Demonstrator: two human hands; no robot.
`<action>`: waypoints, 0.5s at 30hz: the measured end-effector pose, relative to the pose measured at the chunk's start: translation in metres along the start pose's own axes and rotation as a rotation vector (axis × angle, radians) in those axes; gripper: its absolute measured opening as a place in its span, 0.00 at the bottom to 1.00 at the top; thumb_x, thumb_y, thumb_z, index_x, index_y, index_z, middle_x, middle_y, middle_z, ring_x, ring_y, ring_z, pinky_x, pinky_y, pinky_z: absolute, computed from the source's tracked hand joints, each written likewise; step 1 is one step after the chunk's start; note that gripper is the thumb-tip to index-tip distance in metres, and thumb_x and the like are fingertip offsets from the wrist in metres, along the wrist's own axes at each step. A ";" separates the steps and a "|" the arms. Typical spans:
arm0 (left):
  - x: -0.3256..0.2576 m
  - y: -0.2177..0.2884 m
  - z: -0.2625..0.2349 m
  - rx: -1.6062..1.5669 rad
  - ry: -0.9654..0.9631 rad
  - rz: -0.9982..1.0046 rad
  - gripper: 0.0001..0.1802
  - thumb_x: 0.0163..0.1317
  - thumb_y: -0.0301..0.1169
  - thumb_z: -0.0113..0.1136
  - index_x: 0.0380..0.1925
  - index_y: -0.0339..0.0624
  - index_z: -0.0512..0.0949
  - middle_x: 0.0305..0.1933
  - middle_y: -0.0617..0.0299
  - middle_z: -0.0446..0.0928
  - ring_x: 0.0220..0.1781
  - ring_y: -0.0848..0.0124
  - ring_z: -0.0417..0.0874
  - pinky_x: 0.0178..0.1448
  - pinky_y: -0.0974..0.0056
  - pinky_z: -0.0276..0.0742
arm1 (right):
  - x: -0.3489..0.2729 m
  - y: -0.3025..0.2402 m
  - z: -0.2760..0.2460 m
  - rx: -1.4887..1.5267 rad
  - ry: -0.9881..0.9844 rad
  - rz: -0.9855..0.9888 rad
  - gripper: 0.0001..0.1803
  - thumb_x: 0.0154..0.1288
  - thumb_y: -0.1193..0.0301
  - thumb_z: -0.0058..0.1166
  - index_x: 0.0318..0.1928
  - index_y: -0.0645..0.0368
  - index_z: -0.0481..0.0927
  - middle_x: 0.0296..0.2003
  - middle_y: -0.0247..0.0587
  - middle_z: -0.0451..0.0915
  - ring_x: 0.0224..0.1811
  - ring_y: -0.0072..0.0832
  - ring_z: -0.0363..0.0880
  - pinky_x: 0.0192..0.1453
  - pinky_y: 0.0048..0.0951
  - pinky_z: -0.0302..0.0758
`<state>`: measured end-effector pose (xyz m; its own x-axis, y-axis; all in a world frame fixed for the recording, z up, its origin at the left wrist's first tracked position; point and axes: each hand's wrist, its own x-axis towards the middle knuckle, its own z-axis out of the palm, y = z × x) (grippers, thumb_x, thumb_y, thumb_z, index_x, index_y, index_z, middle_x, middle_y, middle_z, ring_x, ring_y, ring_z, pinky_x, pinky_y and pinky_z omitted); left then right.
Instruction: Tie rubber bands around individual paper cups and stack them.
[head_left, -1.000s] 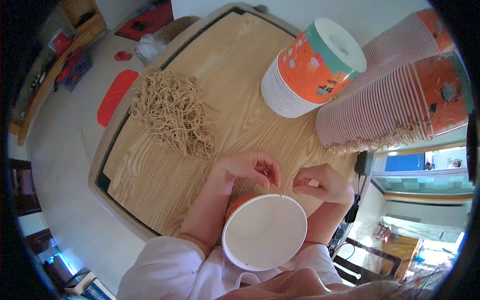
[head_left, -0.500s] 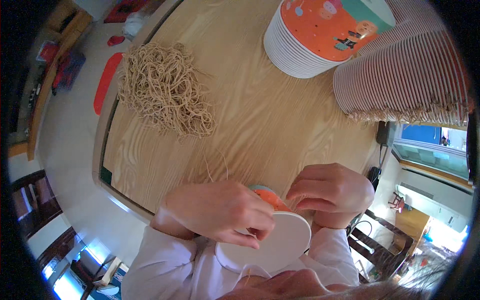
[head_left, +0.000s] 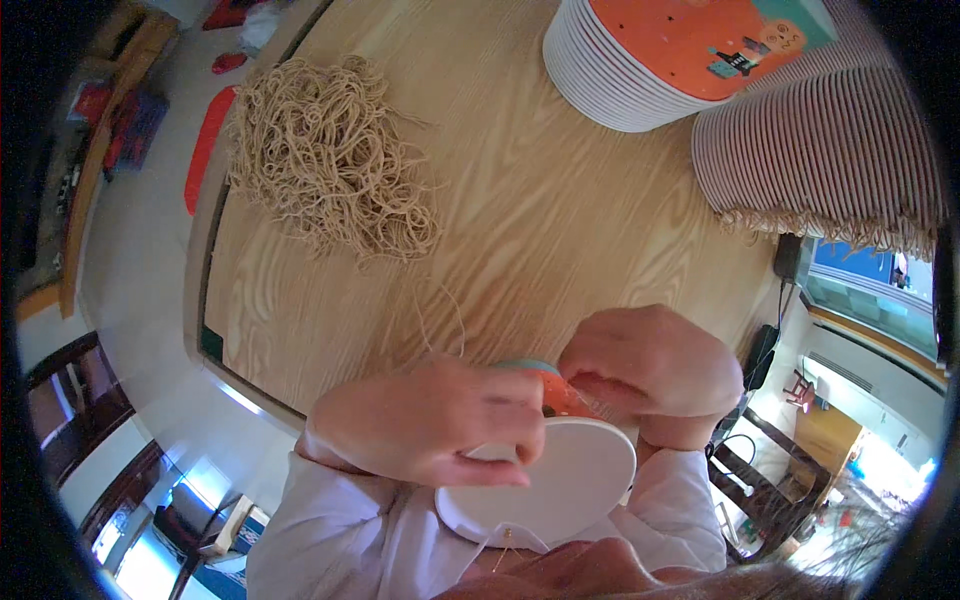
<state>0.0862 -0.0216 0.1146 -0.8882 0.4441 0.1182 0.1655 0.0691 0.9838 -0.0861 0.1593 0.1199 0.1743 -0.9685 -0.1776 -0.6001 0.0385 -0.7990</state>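
Note:
A white round board (head_left: 570, 490) tilts up close against me, its pale face toward me. Behind its upper edge shows an orange and teal printed surface (head_left: 572, 400); I cannot tell whether it belongs to the same piece. My left hand (head_left: 430, 420) lies over the board's left side, thumb and fingers closed. A thin strand of tan twine (head_left: 458, 318) loops up from behind that hand. At the board's upper right, my right hand (head_left: 655, 365) is closed with curled fingers against the printed surface. What its fingertips hold is hidden.
A tangled heap of tan twine (head_left: 330, 160) lies at the table's far left. A stack of round boards with an orange printed top (head_left: 630, 75) stands at the far right. Beside it, a taller stack (head_left: 820, 150) has twine ends along its edge. A black cable adapter (head_left: 762, 355) hangs at the right.
My right hand has moved slightly left and its fingers have closed toward the printed surface. The left hand has shifted slightly and its fingers have drawn together. The view has shifted a little.

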 end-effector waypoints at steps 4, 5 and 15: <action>-0.001 0.017 -0.003 0.005 0.315 -0.160 0.09 0.49 0.28 0.71 0.29 0.44 0.79 0.33 0.61 0.76 0.34 0.65 0.80 0.35 0.64 0.74 | -0.010 -0.017 -0.019 0.092 0.365 -0.051 0.16 0.49 0.70 0.68 0.36 0.63 0.78 0.36 0.45 0.81 0.40 0.37 0.80 0.39 0.33 0.75; 0.002 0.021 -0.003 0.013 0.318 -0.152 0.09 0.49 0.28 0.71 0.29 0.44 0.79 0.33 0.61 0.76 0.34 0.65 0.80 0.35 0.64 0.74 | -0.010 -0.022 -0.017 0.081 0.366 -0.055 0.16 0.49 0.70 0.68 0.36 0.63 0.78 0.36 0.45 0.81 0.40 0.37 0.80 0.39 0.33 0.75; 0.035 0.055 0.004 0.060 0.917 0.056 0.08 0.46 0.23 0.70 0.26 0.43 0.79 0.32 0.65 0.72 0.31 0.74 0.74 0.34 0.72 0.67 | -0.006 -0.061 0.012 0.238 0.838 0.145 0.07 0.49 0.77 0.67 0.29 0.62 0.81 0.26 0.41 0.80 0.31 0.33 0.80 0.35 0.28 0.74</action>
<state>0.0661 0.0012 0.1721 -0.8661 -0.4320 0.2514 0.2177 0.1267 0.9677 -0.0416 0.1657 0.1629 -0.5765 -0.8084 0.1189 -0.3774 0.1344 -0.9163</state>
